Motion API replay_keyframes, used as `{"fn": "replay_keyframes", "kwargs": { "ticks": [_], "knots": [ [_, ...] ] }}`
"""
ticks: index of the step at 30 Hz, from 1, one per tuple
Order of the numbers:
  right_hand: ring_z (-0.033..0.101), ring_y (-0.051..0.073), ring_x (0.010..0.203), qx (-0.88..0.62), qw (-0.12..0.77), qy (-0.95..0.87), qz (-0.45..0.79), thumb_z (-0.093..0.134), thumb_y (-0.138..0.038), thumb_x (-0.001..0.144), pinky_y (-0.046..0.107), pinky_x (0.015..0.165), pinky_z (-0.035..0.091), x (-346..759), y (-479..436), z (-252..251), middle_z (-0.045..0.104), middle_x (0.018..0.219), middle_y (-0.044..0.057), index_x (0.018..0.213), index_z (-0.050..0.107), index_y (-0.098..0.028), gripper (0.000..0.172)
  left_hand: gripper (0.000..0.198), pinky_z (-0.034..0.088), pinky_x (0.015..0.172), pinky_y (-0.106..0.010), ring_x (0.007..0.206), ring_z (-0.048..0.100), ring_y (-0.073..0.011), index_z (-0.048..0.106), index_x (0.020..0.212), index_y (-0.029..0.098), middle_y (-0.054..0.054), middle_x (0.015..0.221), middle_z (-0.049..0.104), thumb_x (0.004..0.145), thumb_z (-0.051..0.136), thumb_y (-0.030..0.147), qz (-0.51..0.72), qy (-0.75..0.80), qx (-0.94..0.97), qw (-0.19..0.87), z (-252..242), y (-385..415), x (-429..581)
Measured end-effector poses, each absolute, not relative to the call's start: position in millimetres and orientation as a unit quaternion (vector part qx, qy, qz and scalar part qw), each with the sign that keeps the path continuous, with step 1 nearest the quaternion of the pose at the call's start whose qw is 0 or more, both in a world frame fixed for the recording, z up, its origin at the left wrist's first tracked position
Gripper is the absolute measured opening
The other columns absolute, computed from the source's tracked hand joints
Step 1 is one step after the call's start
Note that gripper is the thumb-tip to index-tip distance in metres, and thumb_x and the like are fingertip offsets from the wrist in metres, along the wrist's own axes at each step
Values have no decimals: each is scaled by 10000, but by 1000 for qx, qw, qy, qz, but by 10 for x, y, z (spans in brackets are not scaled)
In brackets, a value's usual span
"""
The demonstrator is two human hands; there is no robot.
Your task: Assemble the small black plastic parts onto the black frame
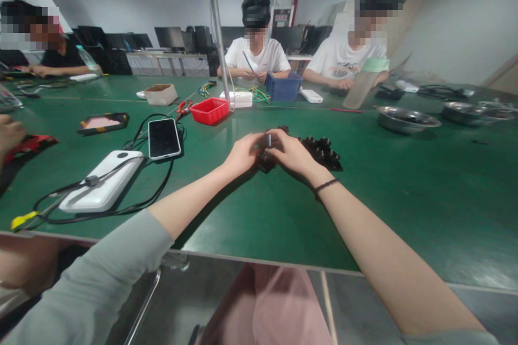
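Note:
Both of my hands meet over the middle of the green table [283, 215]. My left hand [242, 154] and my right hand [292, 153] together grip a small black part [267, 146] with a pale mark on it. Just behind my right hand lies a pile of similar black parts [324, 151] on the table. A thin dark band circles my right wrist. What the fingers do underneath the part is hidden.
A phone [163, 138], a white power bank [103, 180] with black cables, a red tray [209, 110], red pliers [183, 109], a blue bin [283, 88] and metal bowls [407, 120] lie around. Three people sit at the far side; another person's hand [10, 135] shows at the left edge.

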State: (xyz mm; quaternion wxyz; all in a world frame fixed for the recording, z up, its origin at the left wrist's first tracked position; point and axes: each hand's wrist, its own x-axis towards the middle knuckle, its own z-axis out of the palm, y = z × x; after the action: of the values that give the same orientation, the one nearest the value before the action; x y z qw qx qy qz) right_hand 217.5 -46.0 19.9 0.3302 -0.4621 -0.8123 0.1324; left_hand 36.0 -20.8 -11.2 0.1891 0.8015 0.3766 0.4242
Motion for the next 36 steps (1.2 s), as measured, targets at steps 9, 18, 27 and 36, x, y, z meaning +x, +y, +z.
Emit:
{"fn": "replay_keyframes", "kwargs": {
  "ticks": [9, 18, 27, 36],
  "knots": [
    [687, 253, 1052, -472, 322, -811, 128, 595, -96, 826, 430, 937, 530, 2168, -485, 215, 698, 1170, 118, 1225, 528, -186, 415, 475, 517, 1037, -425, 1157, 640, -219, 633, 1216, 149, -116, 1252, 669, 790, 486, 1, 422, 375, 803, 190, -88, -233, 366],
    [687, 247, 1053, -462, 330, -813, 125, 590, -94, 820, 426, 935, 529, 2177, -457, 192, 702, 1158, 108, 1218, 530, -196, 415, 498, 519, 1029, -408, 1127, 646, -208, 634, 1209, 160, -109, 1239, 667, 767, 492, -19, 425, 371, 803, 190, -88, -237, 359],
    [687, 241, 1054, -458, 329, -813, 144, 582, -85, 823, 415, 937, 529, 2167, -474, 208, 700, 1170, 116, 1236, 524, -178, 428, 526, 516, 1033, -404, 1130, 640, -207, 635, 1206, 161, -102, 1221, 669, 743, 504, -50, 424, 377, 804, 177, -97, -227, 358],
    [684, 245, 1064, -455, 330, -815, 140, 589, -95, 817, 435, 953, 530, 2178, -456, 197, 698, 1179, 105, 1249, 538, -194, 446, 523, 528, 1015, -400, 1114, 639, -210, 634, 1220, 158, -113, 1188, 663, 753, 506, -38, 425, 379, 805, 168, -95, -241, 350]
  ]
}}
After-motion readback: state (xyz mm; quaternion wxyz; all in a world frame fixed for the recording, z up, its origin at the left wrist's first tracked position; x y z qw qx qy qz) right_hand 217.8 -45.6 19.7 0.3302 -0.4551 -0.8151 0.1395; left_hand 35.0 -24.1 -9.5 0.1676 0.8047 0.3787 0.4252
